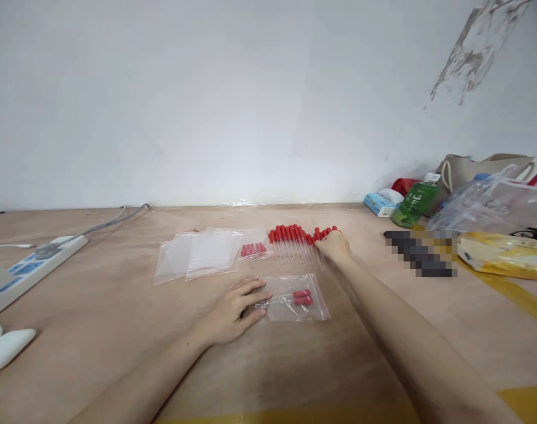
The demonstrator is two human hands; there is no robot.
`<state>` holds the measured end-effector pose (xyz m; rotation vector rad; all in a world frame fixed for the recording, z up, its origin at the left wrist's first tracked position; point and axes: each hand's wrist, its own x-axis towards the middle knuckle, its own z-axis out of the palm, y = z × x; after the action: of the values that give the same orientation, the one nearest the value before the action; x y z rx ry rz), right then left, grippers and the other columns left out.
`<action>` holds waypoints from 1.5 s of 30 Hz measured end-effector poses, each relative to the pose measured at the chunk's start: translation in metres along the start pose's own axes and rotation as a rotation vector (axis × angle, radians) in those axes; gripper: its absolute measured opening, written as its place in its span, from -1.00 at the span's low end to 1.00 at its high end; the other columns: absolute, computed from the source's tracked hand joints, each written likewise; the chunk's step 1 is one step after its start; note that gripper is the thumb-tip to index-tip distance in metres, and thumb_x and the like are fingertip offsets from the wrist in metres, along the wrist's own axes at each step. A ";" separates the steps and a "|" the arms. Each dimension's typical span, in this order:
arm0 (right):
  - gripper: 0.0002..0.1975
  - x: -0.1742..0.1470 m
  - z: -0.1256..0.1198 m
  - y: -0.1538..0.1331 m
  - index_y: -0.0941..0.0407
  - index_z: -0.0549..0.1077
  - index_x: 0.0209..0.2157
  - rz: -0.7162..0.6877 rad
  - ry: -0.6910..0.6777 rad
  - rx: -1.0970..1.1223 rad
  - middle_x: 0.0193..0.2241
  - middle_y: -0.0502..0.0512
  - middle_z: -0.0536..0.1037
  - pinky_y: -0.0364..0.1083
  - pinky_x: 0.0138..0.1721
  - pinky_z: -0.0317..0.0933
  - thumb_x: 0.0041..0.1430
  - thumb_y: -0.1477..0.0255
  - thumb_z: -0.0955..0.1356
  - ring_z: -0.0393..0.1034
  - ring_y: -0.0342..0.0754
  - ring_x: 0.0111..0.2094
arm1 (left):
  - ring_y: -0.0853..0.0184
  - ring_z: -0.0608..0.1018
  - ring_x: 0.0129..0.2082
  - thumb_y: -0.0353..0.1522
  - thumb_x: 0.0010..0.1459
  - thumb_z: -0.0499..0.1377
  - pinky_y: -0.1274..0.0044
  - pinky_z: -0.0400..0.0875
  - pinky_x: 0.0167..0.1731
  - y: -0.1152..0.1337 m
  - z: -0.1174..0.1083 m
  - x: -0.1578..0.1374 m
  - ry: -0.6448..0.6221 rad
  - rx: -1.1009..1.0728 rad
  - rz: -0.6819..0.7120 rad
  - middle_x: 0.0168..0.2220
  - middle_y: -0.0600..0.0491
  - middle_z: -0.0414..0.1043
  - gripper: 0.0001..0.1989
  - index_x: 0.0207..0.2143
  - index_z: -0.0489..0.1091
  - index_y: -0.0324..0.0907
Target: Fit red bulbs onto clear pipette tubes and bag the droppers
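Observation:
My left hand (237, 312) lies on the table with its fingers spread, the tips on the left end of a clear zip bag (279, 310). Inside that bag are droppers with red bulbs (302, 297). My right hand (334, 246) is at the right part of a row of glass droppers with red bulbs (290, 234), its fingers pinched on a dropper; the fingertips are partly hidden. Left of the row is another bag of red-bulbed droppers (253, 249). Flat clear bags (213, 253) overlap farther left.
A white power strip (34, 268) with a grey cable lies at left, near a white plug-like object (10, 348). At right are a tissue box (380, 204), a green bottle (416, 201), plastic bags (484, 203), a yellow packet (511, 256) and a blurred-out dark object (421, 254). A wall (251, 106) stands behind.

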<state>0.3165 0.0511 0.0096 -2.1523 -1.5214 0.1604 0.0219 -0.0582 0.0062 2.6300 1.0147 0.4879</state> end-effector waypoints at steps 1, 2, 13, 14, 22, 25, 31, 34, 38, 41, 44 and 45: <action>-0.81 0.001 -0.001 0.000 0.13 0.39 -0.66 0.008 0.006 0.033 -0.59 0.13 0.45 -0.09 -0.45 0.15 -0.09 0.35 0.29 0.36 0.00 -0.42 | 0.22 0.17 0.15 -0.22 0.19 -0.01 0.27 0.13 0.10 0.001 -0.001 0.000 -0.002 0.006 -0.001 0.13 0.06 0.16 -0.64 0.04 0.25 0.00; -0.79 0.002 -0.002 0.001 0.12 0.37 -0.69 0.011 0.015 0.074 -0.60 0.14 0.44 -0.09 -0.45 0.15 -0.09 0.35 0.29 0.36 0.01 -0.41 | 0.22 0.17 0.15 -0.22 0.19 -0.02 0.28 0.13 0.09 0.002 -0.001 0.000 -0.004 0.012 -0.002 0.13 0.06 0.16 -0.64 0.04 0.24 0.00; -0.62 -0.063 -0.032 0.027 0.12 0.24 -0.32 -0.062 -0.141 0.928 -0.70 -0.15 0.28 -0.19 -0.69 0.13 -0.15 0.19 0.34 0.20 -0.20 -0.72 | 0.21 0.19 0.14 -0.21 0.19 -0.03 0.27 0.15 0.09 0.005 -0.002 0.000 -0.006 0.021 -0.014 0.12 0.05 0.17 -0.64 0.04 0.25 -0.01; -0.48 -0.073 -0.032 0.030 0.11 0.17 -0.20 -0.037 -0.141 1.019 -0.68 -0.19 0.29 -0.20 -0.70 0.15 -0.20 0.23 0.38 0.22 -0.20 -0.71 | 0.21 0.19 0.13 -0.21 0.19 -0.03 0.27 0.15 0.09 0.005 -0.002 0.000 -0.004 0.027 -0.016 0.12 0.05 0.17 -0.64 0.04 0.25 -0.01; -0.22 -0.096 -0.014 0.036 0.02 -0.08 -0.03 0.070 -0.005 1.241 -0.56 -0.16 0.34 -0.08 -0.56 0.36 -0.24 0.27 0.43 0.37 -0.11 -0.63 | 0.22 0.20 0.13 -0.23 0.20 -0.03 0.27 0.14 0.09 0.004 0.001 0.001 0.004 0.040 -0.003 0.13 0.03 0.16 -0.63 0.05 0.24 -0.02; -0.30 -0.096 -0.006 0.032 0.00 -0.05 -0.14 0.073 -0.065 1.288 -0.55 -0.16 0.34 -0.04 -0.55 0.38 -0.24 0.22 0.43 0.38 -0.10 -0.63 | 0.20 0.20 0.13 -0.23 0.19 -0.02 0.26 0.15 0.09 0.004 0.000 0.001 0.015 0.031 0.002 0.12 0.04 0.17 -0.64 0.04 0.25 -0.02; -0.38 -0.108 -0.006 0.028 0.01 -0.03 -0.21 0.028 -0.168 1.308 -0.57 -0.18 0.35 -0.06 -0.52 0.37 -0.20 0.19 0.42 0.41 -0.11 -0.59 | 0.21 0.21 0.13 -0.23 0.19 -0.01 0.26 0.15 0.08 0.003 0.001 0.001 0.022 0.021 0.004 0.12 0.03 0.17 -0.64 0.04 0.25 -0.02; -0.33 -0.114 -0.012 0.031 0.02 -0.01 -0.19 0.064 -0.184 1.292 -0.59 -0.18 0.36 -0.08 -0.56 0.35 -0.26 0.19 0.44 0.39 -0.11 -0.63 | 0.20 0.21 0.12 -0.23 0.19 -0.01 0.26 0.16 0.08 0.002 0.001 0.000 0.025 0.021 0.007 0.12 0.04 0.18 -0.64 0.04 0.25 -0.01; -0.42 -0.115 -0.014 0.037 0.02 0.05 -0.22 0.094 -0.231 1.357 -0.54 -0.12 0.43 -0.03 -0.40 0.36 -0.21 0.20 0.43 0.44 -0.09 -0.52 | 0.20 0.20 0.13 -0.22 0.19 -0.02 0.27 0.15 0.08 0.003 0.001 0.000 0.012 0.042 -0.004 0.12 0.04 0.17 -0.64 0.04 0.25 -0.01; -0.56 -0.111 -0.012 0.041 0.05 0.16 -0.28 0.073 -0.335 1.345 -0.48 -0.04 0.46 -0.03 -0.31 0.33 -0.14 0.19 0.39 0.44 -0.10 -0.45 | 0.21 0.20 0.13 -0.22 0.20 -0.03 0.27 0.15 0.08 0.004 0.000 0.001 0.002 0.050 -0.012 0.13 0.04 0.15 -0.62 0.06 0.21 -0.02; -0.66 -0.108 -0.009 0.044 0.11 0.32 -0.34 -0.058 -0.369 1.105 -0.47 0.01 0.45 -0.08 -0.37 0.30 -0.13 0.22 0.39 0.38 -0.15 -0.48 | 0.21 0.20 0.13 -0.22 0.20 -0.03 0.28 0.15 0.08 0.005 -0.001 0.001 0.019 0.043 -0.012 0.13 0.02 0.16 -0.58 0.11 0.14 -0.03; -0.69 -0.108 -0.009 0.044 0.13 0.37 -0.34 -0.130 -0.355 1.002 -0.47 0.02 0.45 -0.10 -0.39 0.28 -0.13 0.24 0.39 0.35 -0.15 -0.48 | 0.21 0.20 0.13 -0.22 0.20 -0.03 0.28 0.15 0.08 0.005 -0.001 0.001 0.026 0.043 -0.013 0.13 0.02 0.17 -0.57 0.12 0.12 -0.04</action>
<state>0.3172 -0.0610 -0.0226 -1.2482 -1.3131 1.0530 0.0253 -0.0614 0.0089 2.6596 1.0605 0.5041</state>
